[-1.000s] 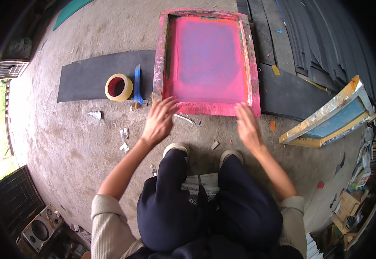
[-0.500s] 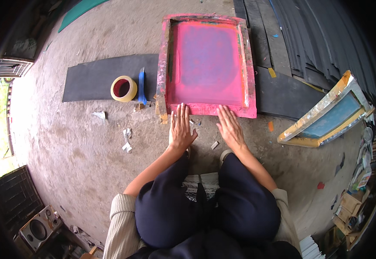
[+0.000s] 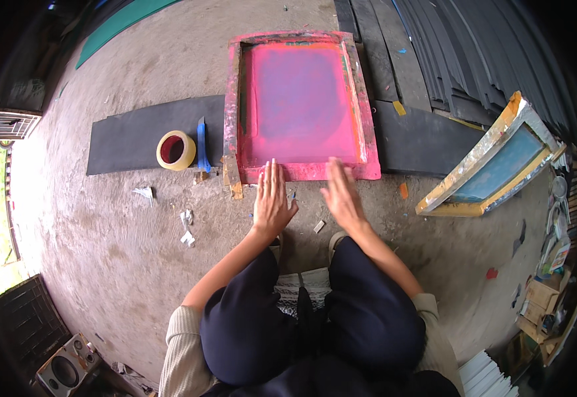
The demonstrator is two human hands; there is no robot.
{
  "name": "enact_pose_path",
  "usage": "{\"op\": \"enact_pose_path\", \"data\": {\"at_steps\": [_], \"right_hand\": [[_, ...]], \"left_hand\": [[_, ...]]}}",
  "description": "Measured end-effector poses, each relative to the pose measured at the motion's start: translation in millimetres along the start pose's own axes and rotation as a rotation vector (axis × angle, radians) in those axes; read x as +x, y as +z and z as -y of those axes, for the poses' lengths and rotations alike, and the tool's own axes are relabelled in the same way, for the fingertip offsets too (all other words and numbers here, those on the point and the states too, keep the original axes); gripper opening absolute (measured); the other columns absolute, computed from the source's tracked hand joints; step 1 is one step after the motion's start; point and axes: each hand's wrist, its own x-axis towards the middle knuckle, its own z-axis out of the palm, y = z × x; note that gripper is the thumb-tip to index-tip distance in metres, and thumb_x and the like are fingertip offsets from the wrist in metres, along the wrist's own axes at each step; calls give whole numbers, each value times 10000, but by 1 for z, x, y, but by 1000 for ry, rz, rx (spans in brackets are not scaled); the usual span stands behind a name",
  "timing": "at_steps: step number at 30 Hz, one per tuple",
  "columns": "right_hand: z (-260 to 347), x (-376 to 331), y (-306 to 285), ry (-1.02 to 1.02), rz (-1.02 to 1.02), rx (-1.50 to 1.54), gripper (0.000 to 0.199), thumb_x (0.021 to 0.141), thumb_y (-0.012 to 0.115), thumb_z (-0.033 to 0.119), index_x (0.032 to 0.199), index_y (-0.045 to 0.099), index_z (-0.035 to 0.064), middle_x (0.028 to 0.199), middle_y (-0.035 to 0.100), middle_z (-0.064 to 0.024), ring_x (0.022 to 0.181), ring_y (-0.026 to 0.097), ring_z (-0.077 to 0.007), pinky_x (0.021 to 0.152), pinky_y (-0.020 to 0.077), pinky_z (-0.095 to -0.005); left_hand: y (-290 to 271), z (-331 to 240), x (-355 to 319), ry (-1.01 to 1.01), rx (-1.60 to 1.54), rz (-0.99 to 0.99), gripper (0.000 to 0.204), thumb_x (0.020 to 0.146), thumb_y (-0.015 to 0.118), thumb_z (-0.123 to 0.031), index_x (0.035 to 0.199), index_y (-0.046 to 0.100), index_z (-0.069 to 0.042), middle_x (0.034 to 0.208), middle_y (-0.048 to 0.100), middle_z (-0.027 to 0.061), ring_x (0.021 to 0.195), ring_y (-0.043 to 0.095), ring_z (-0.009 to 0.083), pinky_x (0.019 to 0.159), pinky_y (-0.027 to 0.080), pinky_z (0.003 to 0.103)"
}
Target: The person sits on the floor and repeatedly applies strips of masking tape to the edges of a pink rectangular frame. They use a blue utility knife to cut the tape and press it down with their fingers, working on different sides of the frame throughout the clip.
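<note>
Hands flat, fingers spread, gripping nothing. Left hand [image 3: 272, 198] & right hand [image 3: 341, 195] sit side by side but apart, fingertips at near edge of pink screen-printing frame [image 3: 302, 171]. Frame lies flat on concrete floor [image 3: 103, 231], partly over a long black sheet [image 3: 130, 139]. Yellow tape roll [image 3: 175, 150] w/ blue strip [image 3: 202, 144] just beside it, both on the sheet left of frame. Second frame, yellow w/ blue mesh [image 3: 493, 162], lies well apart to the right. Paper scraps [image 3: 186, 228] near left hand.
</note>
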Motion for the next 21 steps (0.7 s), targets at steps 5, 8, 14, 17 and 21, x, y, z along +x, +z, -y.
{"op": "enact_pose_path", "data": {"at_steps": [5, 8, 14, 17, 21], "right_hand": [[-8, -1, 6, 2, 167, -3, 626, 946, 457, 292, 1437, 210, -7, 1512, 178, -167, 1406, 179, -248, 1161, 156, -368], [-40, -13, -3, 118, 88, -98, 527, 957, 439, 256, 1412, 299, 28, 1458, 321, -142, 1363, 291, -226, 1157, 177, -376], [-85, 10, -29, -38, 68, -49, 245, 869, 590, 120, 1109, 635, 103, 1043, 642, -53, 1006, 574, -170, 1097, 279, -424], [-100, 15, -36, 73, 31, 43, 144, 774, 704, 175, 917, 706, 166, 1058, 609, 20, 1114, 416, -191, 988, 332, -393], [-107, 33, -51, 126, 137, 228, 179, 689, 766, 241, 822, 707, 137, 1081, 516, 28, 1058, 401, -243, 930, 328, -400]], "left_hand": [[3, 6, -9, -120, -31, 42, 902, 795, 580, -362, 1431, 119, 81, 1511, 108, 240, 1421, 88, 340, 1147, 134, 447], [-1, 15, -12, -152, -44, 11, 904, 786, 611, -348, 1429, 138, 77, 1503, 150, 226, 1411, 136, 332, 1136, 159, 458], [-20, 42, 12, -127, 22, 84, 580, 865, 573, -343, 1353, 403, -79, 1354, 420, 107, 1297, 329, 257, 1076, 190, 546], [-40, 86, 28, 73, 58, 58, 287, 887, 571, -253, 1162, 606, -181, 1197, 555, -1, 1213, 404, 193, 1026, 198, 547], [-52, 123, 40, 133, -133, 168, 244, 797, 675, -289, 987, 688, -137, 1052, 627, -3, 1161, 447, 192, 992, 253, 501]]}}
